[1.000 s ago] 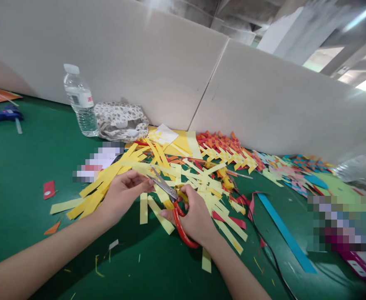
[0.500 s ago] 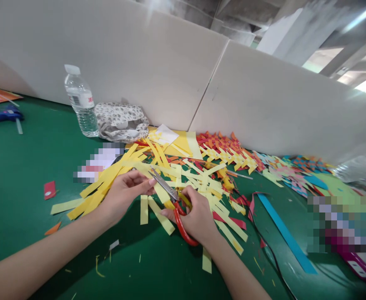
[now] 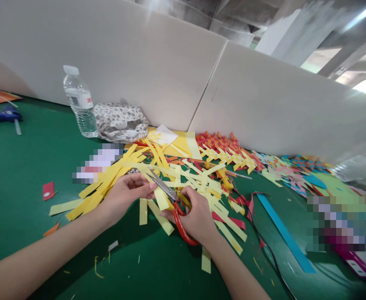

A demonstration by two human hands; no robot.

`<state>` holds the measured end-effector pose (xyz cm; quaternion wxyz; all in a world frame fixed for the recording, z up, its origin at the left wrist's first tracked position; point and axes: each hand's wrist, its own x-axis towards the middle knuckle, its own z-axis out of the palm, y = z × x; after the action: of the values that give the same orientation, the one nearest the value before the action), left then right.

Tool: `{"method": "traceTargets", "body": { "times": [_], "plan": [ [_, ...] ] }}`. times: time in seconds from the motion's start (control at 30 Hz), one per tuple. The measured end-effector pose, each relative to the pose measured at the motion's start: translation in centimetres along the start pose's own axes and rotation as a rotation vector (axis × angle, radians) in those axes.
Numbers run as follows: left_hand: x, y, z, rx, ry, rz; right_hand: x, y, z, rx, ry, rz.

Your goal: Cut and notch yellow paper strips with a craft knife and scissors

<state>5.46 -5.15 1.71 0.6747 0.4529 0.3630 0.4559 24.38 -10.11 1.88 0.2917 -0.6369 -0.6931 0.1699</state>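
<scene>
My right hand (image 3: pixel 195 214) is wrapped around red-handled scissors (image 3: pixel 164 186). Their blades point up and left toward the fingertips of my left hand (image 3: pixel 129 195). Between the two hands lies a pale yellow paper strip (image 3: pixel 161 198), pinched at its upper end by my left thumb and fingers. The blades lie across this strip; whether they are cutting into it I cannot tell. Yellow paper strips (image 3: pixel 100 189) fan out beside my left hand. Paler strips (image 3: pixel 231 237) are scattered around my right hand.
Along the grey partition stand a water bottle (image 3: pixel 80 104) and a patterned cloth pouch (image 3: pixel 120 121). Woven paper fish (image 3: pixel 232 156) lie right of them. A black cord (image 3: pixel 268 254), a blue strip (image 3: pixel 285 233) and a yellow glue gun (image 3: pixel 226 179) are on the green table (image 3: pixel 158 266).
My left hand has shifted slightly right and down, and the strip between the hands is tilted a little differently against the blades. The scissors stay in my right hand.
</scene>
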Motion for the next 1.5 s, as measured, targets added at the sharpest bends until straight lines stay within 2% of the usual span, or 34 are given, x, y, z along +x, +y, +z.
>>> {"method": "traceTargets", "body": {
  "times": [0.3, 0.47, 0.6, 0.73, 0.8, 1.07, 1.3, 1.5],
  "plan": [
    [-0.11, -0.32, -0.09, 0.003, -0.072, 0.025, 0.07, -0.08, 0.08, -0.029, 0.025, -0.037],
    [-0.11, -0.57, -0.14, 0.011, -0.072, 0.011, 0.06, -0.19, 0.14, -0.023, 0.037, -0.048],
    [-0.23, -0.31, 0.11, -0.019, -0.027, 0.003, 0.08, -0.28, 0.12, -0.017, 0.038, -0.013],
    [-0.19, 0.13, 0.3, -0.105, 0.122, 0.079, 0.07, -0.28, 0.11, -0.016, 0.03, 0.011],
    [-0.12, 0.24, 0.27, -0.117, 0.161, 0.109, 0.07, -0.29, 0.13, -0.013, 0.019, 0.027],
    [-0.26, 0.21, 0.29, -0.056, 0.157, 0.123, -0.07, -0.26, 0.17, 0.008, -0.028, 0.038],
    [-0.29, 0.11, 0.28, -0.057, 0.175, 0.134, -0.21, -0.24, 0.27, 0.057, -0.007, 0.002],
    [-0.48, -0.09, 0.46, 0.008, 0.123, 0.129, -0.3, -0.5, 0.09, 0.047, -0.015, 0.01]
  ]
}}
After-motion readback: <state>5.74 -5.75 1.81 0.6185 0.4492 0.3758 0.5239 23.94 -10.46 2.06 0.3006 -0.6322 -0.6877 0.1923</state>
